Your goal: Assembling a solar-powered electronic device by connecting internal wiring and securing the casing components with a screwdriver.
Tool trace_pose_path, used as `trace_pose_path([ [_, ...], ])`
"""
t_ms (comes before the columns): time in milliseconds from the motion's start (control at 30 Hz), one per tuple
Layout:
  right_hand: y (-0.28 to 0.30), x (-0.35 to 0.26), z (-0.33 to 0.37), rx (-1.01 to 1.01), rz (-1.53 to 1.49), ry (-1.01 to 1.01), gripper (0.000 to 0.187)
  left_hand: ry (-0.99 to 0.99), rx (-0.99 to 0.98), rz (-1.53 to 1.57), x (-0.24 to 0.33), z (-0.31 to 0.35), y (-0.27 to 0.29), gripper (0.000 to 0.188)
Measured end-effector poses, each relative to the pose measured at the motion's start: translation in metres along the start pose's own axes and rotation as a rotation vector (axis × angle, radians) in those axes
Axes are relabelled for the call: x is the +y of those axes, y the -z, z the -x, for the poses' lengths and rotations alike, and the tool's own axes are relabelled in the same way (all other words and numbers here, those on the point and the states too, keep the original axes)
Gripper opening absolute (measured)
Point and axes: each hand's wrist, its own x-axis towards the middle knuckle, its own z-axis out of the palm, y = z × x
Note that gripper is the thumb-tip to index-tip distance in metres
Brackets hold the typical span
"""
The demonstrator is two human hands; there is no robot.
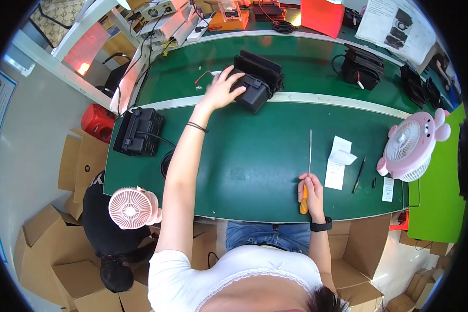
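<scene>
Nearest, the right hand [311,191] is closed around an orange-handled screwdriver [308,171] at the desk's [244,171] front edge, its shaft pointing straight away. Farther off, up and left, the outstretched left hand [222,89] lies spread open on a black box [256,89] near the desk's pale dividing strip.

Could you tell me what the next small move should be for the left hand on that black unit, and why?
Probably draw the black unit toward the near side of the green table. The left hand rests on it at full reach, while the right hand holds the screwdriver close to the body.
</scene>
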Motion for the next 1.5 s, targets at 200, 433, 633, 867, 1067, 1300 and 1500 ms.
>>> trace_pose_path([
  [200, 0.002, 0.003, 0.005, 0.053, -0.050, 0.100, 0.025, -0.066, 0.082, -0.153, 0.044, 0.040, -0.034, 0.063],
  [433, 0.003, 0.010, 0.005, 0.059, -0.060, 0.103, 0.025, 0.037, 0.280, -0.268, 0.083, 0.046, -0.023, 0.042],
  [633, -0.002, 0.007, 0.006, 0.068, -0.035, 0.098, 0.024, -0.112, 0.365, -0.480, 0.065, 0.034, -0.044, 0.063],
  [867, 0.006, 0.013, 0.005, 0.086, -0.010, 0.139, 0.013, -0.010, 0.270, -0.061, 0.125, 0.108, -0.038, 0.040],
  [1067, 0.006, 0.016, 0.001, 0.125, -0.009, 0.195, 0.014, -0.053, 0.411, 0.022, 0.182, 0.199, -0.054, 0.038],
  [1300, -0.005, 0.003, 0.017, 0.162, -0.013, 0.029, 0.025, -0.089, 0.317, 0.018, 0.231, 0.261, -0.054, 0.049],
  [1500, -0.015, -0.020, 0.027, 0.139, 0.190, -0.031, 0.038, -0.048, 0.393, 0.146, 0.215, 0.234, -0.018, 0.042],
])
